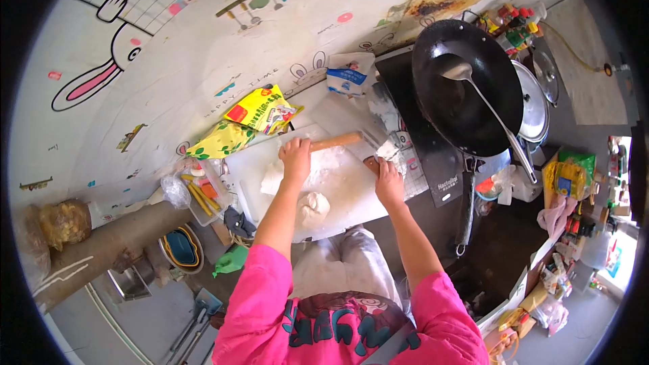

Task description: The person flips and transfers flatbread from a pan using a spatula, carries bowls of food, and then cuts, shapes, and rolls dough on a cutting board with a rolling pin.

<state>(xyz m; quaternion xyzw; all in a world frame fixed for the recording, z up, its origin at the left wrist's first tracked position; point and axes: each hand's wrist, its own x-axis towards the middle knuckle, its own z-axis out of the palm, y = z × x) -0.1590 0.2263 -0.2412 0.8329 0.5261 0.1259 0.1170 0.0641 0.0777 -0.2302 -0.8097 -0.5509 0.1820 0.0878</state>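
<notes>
Dough lump (313, 210) sits on the white board (348, 208), nr the edge closest to the person, btwn the two forearms but closer to the L one; it's rounded, pale, w/ an uneven top. Another pale dough-like mass (272, 178) lies farther L on the board, partly hidden behind the L forearm. L hand (295, 160) is closed round one end of a wooden rolling pin (338, 141), rest of pin sticking out to the R, over the far part of the board. White powder (326, 167) is spread nr there. R hand (390, 182) is at the board's R side, fingers curled over a brown handle-like piece (371, 164); can't tell if it's actually gripped. Whitish stuff shows just past those fingertips, too unclear to name. Behind the board, L side: yellow packet (263, 109), tilted vs. the wall; farther R, a white-&-blue bag (350, 74). On the R, a black cooktop (433, 172) w/ a big dark wok (443, 111) above part of it, metal spatula (458, 72) resting inside, its handle over the rim.
</notes>
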